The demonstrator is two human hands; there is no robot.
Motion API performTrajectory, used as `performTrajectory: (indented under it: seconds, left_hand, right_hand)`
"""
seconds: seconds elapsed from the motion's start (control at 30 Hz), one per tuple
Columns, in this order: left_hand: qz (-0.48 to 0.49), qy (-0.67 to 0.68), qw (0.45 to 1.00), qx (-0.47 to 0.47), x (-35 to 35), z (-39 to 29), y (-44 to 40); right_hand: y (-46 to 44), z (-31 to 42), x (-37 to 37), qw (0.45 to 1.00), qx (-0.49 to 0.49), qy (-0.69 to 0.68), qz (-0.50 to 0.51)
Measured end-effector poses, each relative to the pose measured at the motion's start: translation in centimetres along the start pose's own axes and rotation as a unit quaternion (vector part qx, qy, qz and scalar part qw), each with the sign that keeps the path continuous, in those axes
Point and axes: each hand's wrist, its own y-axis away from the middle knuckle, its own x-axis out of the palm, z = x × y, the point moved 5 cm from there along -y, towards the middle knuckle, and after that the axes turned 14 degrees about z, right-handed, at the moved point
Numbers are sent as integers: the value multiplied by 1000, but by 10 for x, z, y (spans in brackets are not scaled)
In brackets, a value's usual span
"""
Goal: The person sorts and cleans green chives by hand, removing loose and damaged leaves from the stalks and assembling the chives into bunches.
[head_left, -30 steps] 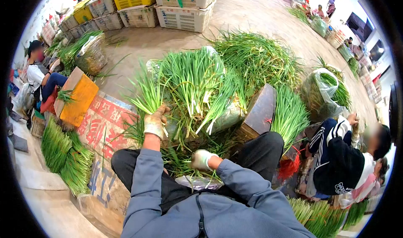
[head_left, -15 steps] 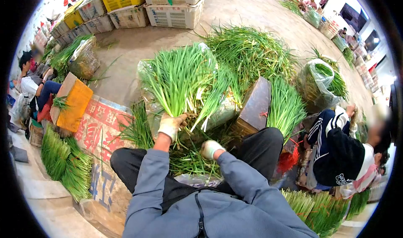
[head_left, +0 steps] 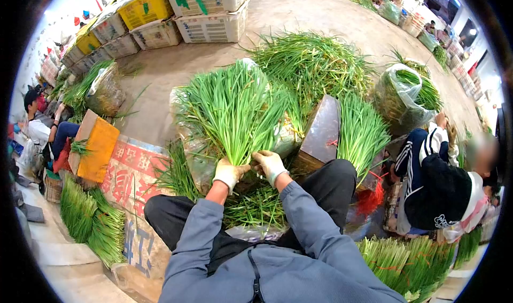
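Observation:
A bunch of long green stalks (head_left: 230, 110) fans out away from me, its pale lower ends close to my knees. Wrapped round those ends is my gloved left hand (head_left: 231, 173). My gloved right hand (head_left: 269, 164) is closed at the right side of the same ends, its fingertips pinched on stalks there. Under my hands lie loose green scraps (head_left: 256, 207). To the right, a dark angled board (head_left: 322, 132) stands beside another sheaf of stalks (head_left: 360, 137).
A big heap of stalks (head_left: 315, 65) lies beyond the bunch. Stacked crates (head_left: 211, 28) stand at the upper left. An orange board (head_left: 98, 149) is on the left. A co-worker (head_left: 438, 188) sits close on the right, another person (head_left: 40, 126) at far left.
My left hand has moved right with stalks in it, and the bunch is gathered together. My right hand has come up from the scraps to the stalk ends, beside my left.

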Motion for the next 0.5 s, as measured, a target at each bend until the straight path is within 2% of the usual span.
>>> performTrajectory:
  seconds: [0.1, 0.13, 0.17, 0.23, 0.27, 0.3, 0.37, 0.43, 0.5]
  left_hand:
    - [-45, 66, 996, 46, -8, -11, 13]
    - [-39, 123, 991, 28, -11, -10, 14]
    - [-41, 124, 991, 29, -12, -14, 15]
    - [-46, 254, 965, 51, -15, -21, 18]
    - [-38, 254, 965, 48, -16, -23, 22]
    - [-40, 257, 965, 47, -19, -19, 21]
    - [-4, 293, 953, 75, -24, -14, 16]
    - [17, 292, 954, 69, -23, -20, 20]
    - [36, 386, 922, 9, -13, -17, 25]
  right_hand:
    - [4, 8, 6, 998, -48, -36, 1]
    - [3, 9, 8, 996, -71, -45, 16]
    - [5, 6, 11, 996, -70, -44, 18]
    - [20, 20, 29, 972, -232, -33, 25]
    - [28, 21, 38, 965, -219, -125, 73]
    - [31, 19, 39, 966, -216, -123, 74]
    - [37, 23, 47, 961, -249, 9, 119]
    - [34, 17, 47, 959, -252, -41, 121]
    - [35, 14, 49, 954, -216, -95, 187]
